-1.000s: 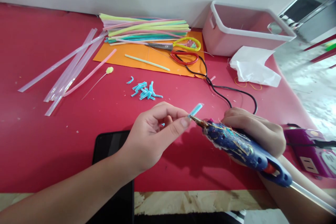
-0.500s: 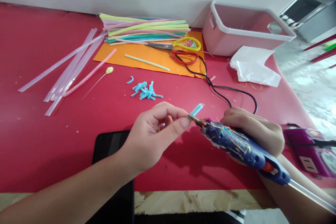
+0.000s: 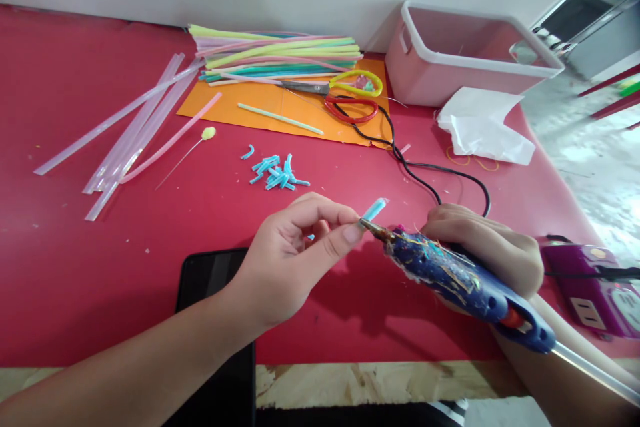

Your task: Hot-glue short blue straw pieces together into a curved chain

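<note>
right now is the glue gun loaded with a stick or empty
Loaded: a translucent glue stick juts from the rear of the glue gun in the right hand.

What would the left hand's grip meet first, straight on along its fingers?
Likely the glue-gun nozzle, just ahead of the left hand's grip, by the light-blue strip it pinches; depth leaves actual contact unclear.

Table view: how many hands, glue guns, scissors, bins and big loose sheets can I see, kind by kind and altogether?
Left hand and right hand: 2
Glue gun: 1
Scissors: 1 pair
Bin: 1
Orange sheet and white sheet: 2
Total: 7
</note>
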Demonstrator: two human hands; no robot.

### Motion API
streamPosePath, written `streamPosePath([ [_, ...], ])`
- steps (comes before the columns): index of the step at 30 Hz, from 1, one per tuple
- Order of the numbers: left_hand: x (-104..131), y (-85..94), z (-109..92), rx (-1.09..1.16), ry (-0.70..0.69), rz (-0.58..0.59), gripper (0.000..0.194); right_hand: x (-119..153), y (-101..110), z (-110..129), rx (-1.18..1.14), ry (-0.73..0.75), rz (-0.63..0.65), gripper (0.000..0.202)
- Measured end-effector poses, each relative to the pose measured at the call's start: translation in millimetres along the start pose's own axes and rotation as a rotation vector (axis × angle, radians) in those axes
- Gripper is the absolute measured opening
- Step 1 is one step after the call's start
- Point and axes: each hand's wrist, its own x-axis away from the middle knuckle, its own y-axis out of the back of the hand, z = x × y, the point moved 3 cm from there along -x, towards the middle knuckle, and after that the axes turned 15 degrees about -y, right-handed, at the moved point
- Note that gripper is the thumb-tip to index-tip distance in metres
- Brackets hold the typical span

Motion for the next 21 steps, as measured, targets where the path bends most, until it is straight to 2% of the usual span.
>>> streamPosePath([
  [21,1.9,2.4,4.2,-0.024,-0.044,0.025,0.011,1.6,0.6,-0.4,-0.022,0.009,-0.001,0.016],
])
